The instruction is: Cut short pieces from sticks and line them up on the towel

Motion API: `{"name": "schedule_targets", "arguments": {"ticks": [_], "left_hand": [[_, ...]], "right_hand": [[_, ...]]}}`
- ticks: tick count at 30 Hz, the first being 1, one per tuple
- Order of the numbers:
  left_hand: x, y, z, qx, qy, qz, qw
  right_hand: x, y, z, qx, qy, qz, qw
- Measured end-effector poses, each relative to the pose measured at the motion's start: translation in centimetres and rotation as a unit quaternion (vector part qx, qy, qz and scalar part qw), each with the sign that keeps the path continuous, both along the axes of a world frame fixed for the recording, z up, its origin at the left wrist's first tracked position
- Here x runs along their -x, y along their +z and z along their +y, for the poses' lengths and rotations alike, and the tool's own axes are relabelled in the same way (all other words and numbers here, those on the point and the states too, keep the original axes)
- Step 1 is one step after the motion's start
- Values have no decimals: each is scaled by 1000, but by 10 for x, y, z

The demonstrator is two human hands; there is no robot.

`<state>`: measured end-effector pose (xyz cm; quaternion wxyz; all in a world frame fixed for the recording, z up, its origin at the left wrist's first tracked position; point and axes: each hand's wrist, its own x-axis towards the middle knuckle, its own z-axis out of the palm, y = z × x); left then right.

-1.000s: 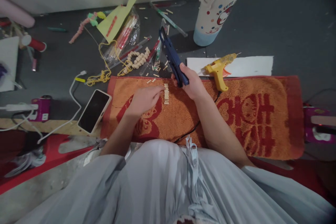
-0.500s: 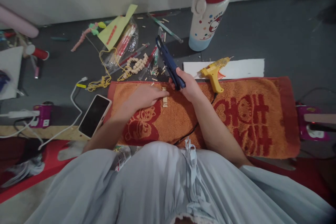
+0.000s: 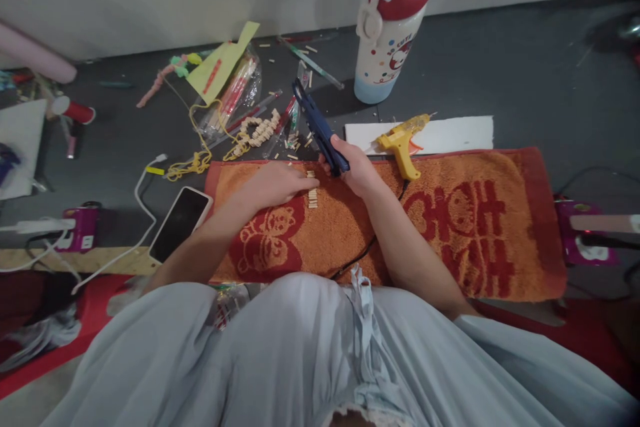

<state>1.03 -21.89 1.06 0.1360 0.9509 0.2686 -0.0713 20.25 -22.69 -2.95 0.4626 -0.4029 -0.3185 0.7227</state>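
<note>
On the towel (image 3: 345,230), short sticks (image 3: 313,199) lie partly under the left hand (image 3: 283,183); whether its fingers grip any, I cannot tell. Over the towel's far edge, the right hand (image 3: 354,165) grips a blue tool (image 3: 320,127).

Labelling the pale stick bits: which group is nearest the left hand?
The short row lined up on the orange towel, right at the left hand; the loose bits lie scattered, and the curved cluster sits on the dark table.
</note>
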Motion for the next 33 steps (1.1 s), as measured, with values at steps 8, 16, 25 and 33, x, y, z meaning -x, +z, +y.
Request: {"name": "schedule_targets", "arguments": {"ticks": [8, 16, 25, 33], "left_hand": [[-4, 1, 2, -78, -76, 42, 993], [2, 6, -5, -152, -78, 35, 985], [7, 0, -47, -92, -114, 41, 988], [19, -9, -58, -132, -91, -2, 987]], "right_hand": [[-1, 3, -1, -8, 5, -14, 1000], [1, 5, -1, -3, -2, 5, 1000], [1, 1, 0, -16, 4, 2, 1000], [1, 0, 0, -13, -1, 3, 1000]]}}
